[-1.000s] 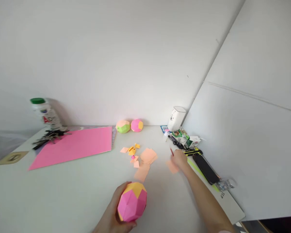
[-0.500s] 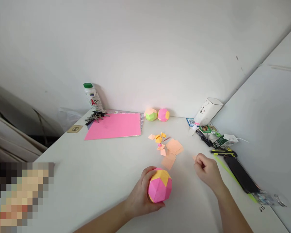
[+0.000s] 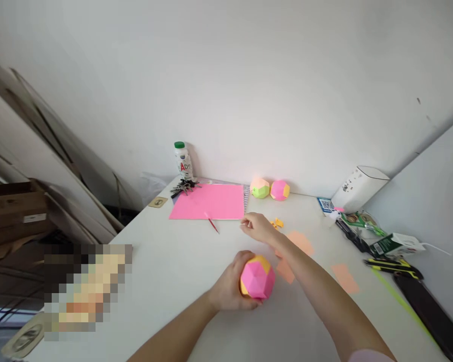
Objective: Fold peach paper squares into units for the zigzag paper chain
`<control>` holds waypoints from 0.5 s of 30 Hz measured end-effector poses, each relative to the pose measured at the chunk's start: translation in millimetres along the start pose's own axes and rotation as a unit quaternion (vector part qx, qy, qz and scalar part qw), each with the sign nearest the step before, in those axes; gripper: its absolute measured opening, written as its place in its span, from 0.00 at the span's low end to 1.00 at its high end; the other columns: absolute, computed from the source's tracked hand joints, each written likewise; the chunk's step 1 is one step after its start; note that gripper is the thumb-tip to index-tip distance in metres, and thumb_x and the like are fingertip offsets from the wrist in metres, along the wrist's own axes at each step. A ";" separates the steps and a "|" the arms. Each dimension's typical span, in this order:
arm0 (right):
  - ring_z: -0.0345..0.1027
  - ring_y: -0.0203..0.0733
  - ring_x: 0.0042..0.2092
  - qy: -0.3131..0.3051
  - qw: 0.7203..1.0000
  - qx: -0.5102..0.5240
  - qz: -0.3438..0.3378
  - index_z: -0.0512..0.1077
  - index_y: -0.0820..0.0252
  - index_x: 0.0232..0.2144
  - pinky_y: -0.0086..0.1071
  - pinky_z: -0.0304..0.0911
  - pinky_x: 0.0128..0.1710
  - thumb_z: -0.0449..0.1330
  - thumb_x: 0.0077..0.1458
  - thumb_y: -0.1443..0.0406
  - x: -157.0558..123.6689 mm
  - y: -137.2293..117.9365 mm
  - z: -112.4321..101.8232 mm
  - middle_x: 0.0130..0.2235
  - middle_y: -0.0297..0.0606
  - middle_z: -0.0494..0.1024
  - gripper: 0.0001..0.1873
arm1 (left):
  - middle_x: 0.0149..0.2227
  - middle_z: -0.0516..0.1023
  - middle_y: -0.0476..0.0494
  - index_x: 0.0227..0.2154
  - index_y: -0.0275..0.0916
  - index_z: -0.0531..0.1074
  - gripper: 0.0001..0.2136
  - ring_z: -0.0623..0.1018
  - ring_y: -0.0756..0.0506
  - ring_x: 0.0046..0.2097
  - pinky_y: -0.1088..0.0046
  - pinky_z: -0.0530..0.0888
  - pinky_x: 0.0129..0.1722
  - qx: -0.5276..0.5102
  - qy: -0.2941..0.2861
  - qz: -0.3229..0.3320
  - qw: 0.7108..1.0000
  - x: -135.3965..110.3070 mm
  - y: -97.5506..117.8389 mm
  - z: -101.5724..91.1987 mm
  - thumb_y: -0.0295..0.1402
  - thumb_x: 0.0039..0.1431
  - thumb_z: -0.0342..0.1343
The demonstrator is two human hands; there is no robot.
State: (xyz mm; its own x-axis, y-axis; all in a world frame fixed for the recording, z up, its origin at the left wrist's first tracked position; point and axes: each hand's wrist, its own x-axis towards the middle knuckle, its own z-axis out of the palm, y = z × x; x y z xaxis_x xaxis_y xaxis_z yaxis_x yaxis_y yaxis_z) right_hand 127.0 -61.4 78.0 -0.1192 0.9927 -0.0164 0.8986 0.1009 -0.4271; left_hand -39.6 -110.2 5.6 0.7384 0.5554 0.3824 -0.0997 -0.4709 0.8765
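Ball [image 3: 257, 277] of pink and yellow facets sits in the grip of the left hand [image 3: 230, 284], which clasps it from nine o'clock, fingers over its upper edge toward eleven and thumb beneath at six. Whether it also rests on the white tabletop [image 3: 151, 281] I cannot tell. At twelve o'clock from it, apart from it, the right hand [image 3: 260, 227] is bent in with curled fingers; I cannot tell whether the fingertips meet or pinch anything.

The ball looks like creased paper, its flat faces meeting in sharp ridges. Toward half past ten, a slim red stick [image 3: 213, 225] slants by the near edge of a smooth, flat pink sheet [image 3: 215, 201]. Farther off at twelve, two smaller faceted balls [image 3: 270, 189] stand side by side, one peach and green, the other pink and yellow. A white bottle [image 3: 183, 163] with a green cap is at eleven, a clump of keys [image 3: 186, 186] before it.

Peach paper pieces [image 3: 301, 243] at two o'clock and yellow scraps [image 3: 277, 224] at one are partly covered by the right arm. The black slab [image 3: 430, 314] past three is cut off by the frame; pixelation hides a patch near nine.
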 end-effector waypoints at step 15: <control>0.72 0.45 0.24 -0.358 0.910 -0.184 -0.095 0.72 0.66 0.17 0.31 0.66 0.23 0.62 0.42 0.69 119.1 -155.1 92.2 0.21 0.42 0.76 0.07 | 0.57 0.62 0.39 0.57 0.43 0.53 0.49 0.65 0.31 0.56 0.55 0.66 0.52 -0.094 -0.102 0.087 0.986 16.1 0.2 -9.5 0.47 0.30 0.67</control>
State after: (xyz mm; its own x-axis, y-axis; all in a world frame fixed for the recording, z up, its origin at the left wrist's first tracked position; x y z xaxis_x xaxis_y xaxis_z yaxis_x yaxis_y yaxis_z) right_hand -65.5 35.1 59.0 -0.4137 0.6704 -0.6160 0.8977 0.4130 -0.1534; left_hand -34.0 -94.8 14.7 0.8165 0.3183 0.4817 -0.3443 -0.4014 0.8488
